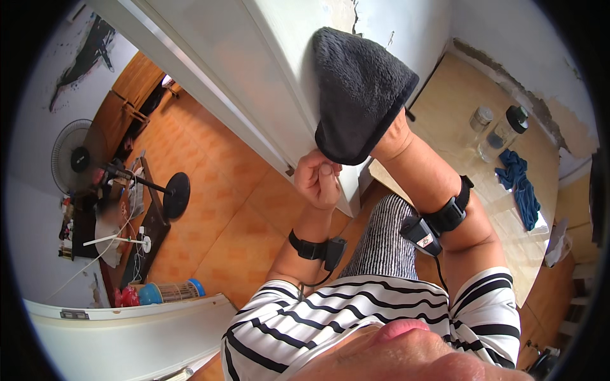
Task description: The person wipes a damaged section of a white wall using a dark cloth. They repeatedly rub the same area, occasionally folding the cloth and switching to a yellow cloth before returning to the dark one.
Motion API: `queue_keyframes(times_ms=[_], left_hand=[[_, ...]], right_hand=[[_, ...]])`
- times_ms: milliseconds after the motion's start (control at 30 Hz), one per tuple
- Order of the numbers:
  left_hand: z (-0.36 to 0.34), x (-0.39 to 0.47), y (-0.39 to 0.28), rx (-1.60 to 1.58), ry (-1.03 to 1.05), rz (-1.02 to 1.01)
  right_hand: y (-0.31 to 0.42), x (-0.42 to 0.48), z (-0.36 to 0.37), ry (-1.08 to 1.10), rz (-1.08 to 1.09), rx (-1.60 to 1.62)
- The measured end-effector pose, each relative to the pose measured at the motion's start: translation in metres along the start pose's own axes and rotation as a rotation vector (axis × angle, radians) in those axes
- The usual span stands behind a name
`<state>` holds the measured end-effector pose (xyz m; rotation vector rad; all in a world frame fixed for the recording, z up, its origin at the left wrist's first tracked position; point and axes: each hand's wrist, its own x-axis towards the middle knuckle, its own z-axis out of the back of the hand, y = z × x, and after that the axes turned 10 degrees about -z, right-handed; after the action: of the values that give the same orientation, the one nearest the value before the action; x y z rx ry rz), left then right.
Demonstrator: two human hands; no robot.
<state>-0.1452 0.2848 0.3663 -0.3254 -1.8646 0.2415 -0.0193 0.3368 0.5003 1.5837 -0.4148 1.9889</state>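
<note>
A dark grey plush cloth (360, 90) with a black edge is draped over my right hand (394, 135), against the white door frame (267, 71). The cloth hides the fingers of that hand, so its grip does not show. Just below the cloth's lower edge, my left hand (318, 181) is raised with its fingers curled; whether they pinch the cloth's edge cannot be told. Each forearm wears a black strap with a small black device.
On the right stands a beige table (443, 95) with a glass jar (481, 119), a clear bottle (503, 133) and a blue cloth (519, 185). Through the doorway at left are a standing fan (78, 157) and a dark low table (152, 224). A white door (128, 338) lies lower left.
</note>
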Motion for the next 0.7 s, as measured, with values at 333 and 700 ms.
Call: queue_keyframes(times_ms=[333,700], left_hand=[[0.006,0.000,0.001,0.080,0.014,-0.069],[0.000,0.006,-0.003,0.171,0.039,-0.071]], right_hand=[[0.006,-0.029,-0.006,0.060,0.009,-0.017],[0.008,-0.056,0.005,0.225,-0.113,0.003]])
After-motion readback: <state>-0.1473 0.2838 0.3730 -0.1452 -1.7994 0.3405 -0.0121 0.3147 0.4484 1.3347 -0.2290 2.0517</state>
